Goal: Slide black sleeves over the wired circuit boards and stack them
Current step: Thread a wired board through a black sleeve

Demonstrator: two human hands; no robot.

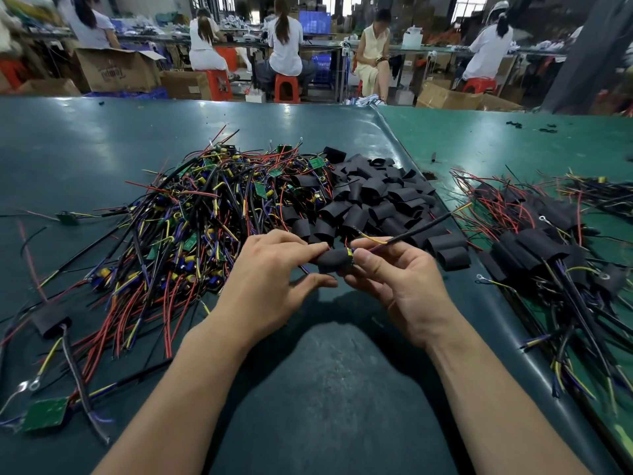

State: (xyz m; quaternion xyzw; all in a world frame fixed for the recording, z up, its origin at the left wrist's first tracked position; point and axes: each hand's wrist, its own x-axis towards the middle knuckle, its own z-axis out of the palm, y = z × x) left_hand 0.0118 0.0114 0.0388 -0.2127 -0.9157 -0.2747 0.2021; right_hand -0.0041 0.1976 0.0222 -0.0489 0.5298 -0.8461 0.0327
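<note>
On my feed the table mat (102,149) reads dark teal with pale glare patches, and the neighbouring mat (513,142) to the right is a brighter green. The heap of wired boards (212,214) mixes red, black, yellow and purple-blue leads over small green boards with yellow and blue parts. The loose sleeves (373,197) are matt black, as is the sleeve (330,262) I see between the hands, with a yellow fleck at its right end. The finished stack (544,241) shows black sleeves trailing red, yellow and purple wires. Far stools (287,88) are orange-red.
</note>
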